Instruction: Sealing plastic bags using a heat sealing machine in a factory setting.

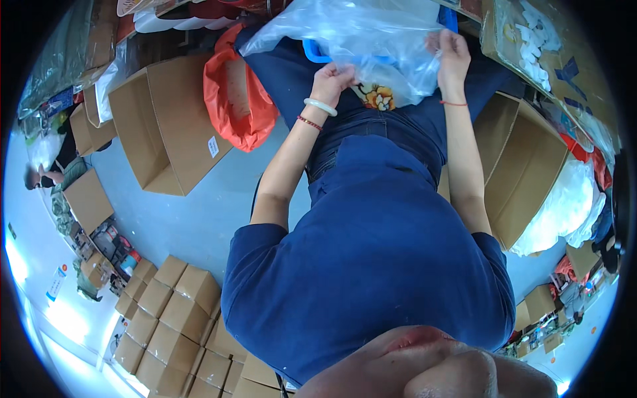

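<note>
Left hand [334, 81] fingers pinched on clear plastic [378, 28], right hand [452, 56] likewise, plastic spread between and beyond both.

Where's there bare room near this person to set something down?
The clearest patch is the floor on the left, bordered by an open carton, the stacked cartons and the left sleeve. The lap is crowded: clear plastic and a blue tray, with the left hand and right hand. The right is tight too: a second open carton and white plastic bags.
</note>
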A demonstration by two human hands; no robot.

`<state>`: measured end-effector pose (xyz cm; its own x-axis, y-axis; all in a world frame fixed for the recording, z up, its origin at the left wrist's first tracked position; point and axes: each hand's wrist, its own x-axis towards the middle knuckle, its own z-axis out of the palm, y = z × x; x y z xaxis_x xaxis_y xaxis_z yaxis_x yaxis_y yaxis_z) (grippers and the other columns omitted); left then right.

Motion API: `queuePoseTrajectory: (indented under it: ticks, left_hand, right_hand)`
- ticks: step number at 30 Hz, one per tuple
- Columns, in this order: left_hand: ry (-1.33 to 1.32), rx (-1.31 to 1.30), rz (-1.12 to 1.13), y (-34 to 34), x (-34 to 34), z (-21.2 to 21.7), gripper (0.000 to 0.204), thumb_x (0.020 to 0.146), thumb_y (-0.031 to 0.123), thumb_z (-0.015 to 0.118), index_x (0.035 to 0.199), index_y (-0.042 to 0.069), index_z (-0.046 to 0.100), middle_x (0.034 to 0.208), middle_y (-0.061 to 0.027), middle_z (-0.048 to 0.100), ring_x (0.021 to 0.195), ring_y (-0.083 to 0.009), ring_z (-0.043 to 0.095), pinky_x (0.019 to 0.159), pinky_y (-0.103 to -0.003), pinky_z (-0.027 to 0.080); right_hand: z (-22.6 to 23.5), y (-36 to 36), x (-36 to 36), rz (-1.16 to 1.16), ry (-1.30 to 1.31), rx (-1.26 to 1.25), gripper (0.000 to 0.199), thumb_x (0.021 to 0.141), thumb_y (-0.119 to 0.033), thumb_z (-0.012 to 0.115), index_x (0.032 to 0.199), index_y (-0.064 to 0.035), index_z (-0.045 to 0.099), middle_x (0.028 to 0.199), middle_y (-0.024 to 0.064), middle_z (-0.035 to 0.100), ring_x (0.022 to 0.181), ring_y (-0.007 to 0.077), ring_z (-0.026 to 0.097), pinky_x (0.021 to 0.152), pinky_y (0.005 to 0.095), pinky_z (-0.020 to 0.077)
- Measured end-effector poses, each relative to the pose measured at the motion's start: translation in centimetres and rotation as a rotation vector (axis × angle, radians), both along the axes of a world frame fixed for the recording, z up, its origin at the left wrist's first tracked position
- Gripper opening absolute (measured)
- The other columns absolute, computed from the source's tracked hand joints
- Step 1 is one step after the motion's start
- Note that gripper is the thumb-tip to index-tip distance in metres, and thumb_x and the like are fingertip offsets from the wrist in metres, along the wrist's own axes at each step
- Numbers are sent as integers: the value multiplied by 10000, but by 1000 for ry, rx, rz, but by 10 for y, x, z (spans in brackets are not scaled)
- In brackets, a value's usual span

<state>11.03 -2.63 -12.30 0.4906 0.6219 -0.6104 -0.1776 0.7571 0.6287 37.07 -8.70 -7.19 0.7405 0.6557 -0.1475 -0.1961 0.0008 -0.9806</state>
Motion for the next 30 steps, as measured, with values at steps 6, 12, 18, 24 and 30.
queuePoseTrajectory:
  ticks: [6, 12, 18, 24, 30]
  left_hand:
    - [638, 1220, -866, -37, -34, 142, 378, 840, 349, 707, 1078, 57, 678, 1045, -154, 674, 1002, -317, 643, 872, -418, 501]
    - [1062, 1857, -406, 14, 33, 149, 616, 783, 377, 737, 1303, 104, 550, 1270, -136, 576, 1247, -345, 476, 1085, -478, 314]
    - [1204, 1635, -525, 53, -23, 81, 283, 814, 167, 646, 1083, 88, 609, 1007, -122, 622, 969, -328, 601, 788, -450, 510]
    - [1034, 1662, -309, 47, 1, 74, 252, 791, 30, 556, 1035, 46, 614, 979, -156, 607, 915, -332, 593, 737, -422, 520]
    - [1395, 1593, -73, 71, -24, 71, 271, 834, 132, 642, 1092, 78, 583, 1000, -151, 608, 982, -318, 588, 754, -423, 493]
  right_hand:
    - [22, -10, -3, 75, -704, -202, 248, 1001, -265, 556, 1085, -36, 599, 772, 46, 672, 705, 103, 619, 649, 248, 484]
    - [65, -7, -27, 237, -794, -160, 229, 938, -229, 650, 1089, -58, 636, 828, 60, 673, 695, 131, 619, 653, 272, 496]
    - [97, -54, -5, 571, -924, -553, 652, 700, -316, 826, 1260, -87, 583, 1062, 100, 600, 935, 250, 587, 821, 334, 497]
    - [24, -41, -27, 614, -1426, -347, 561, 821, -252, 706, 1318, -91, 505, 1228, 143, 559, 1069, 330, 552, 924, 405, 468]
    - [39, -45, 0, 369, -1119, -529, 350, 930, -149, 574, 1252, -30, 511, 1178, 187, 585, 1068, 370, 555, 915, 429, 456]
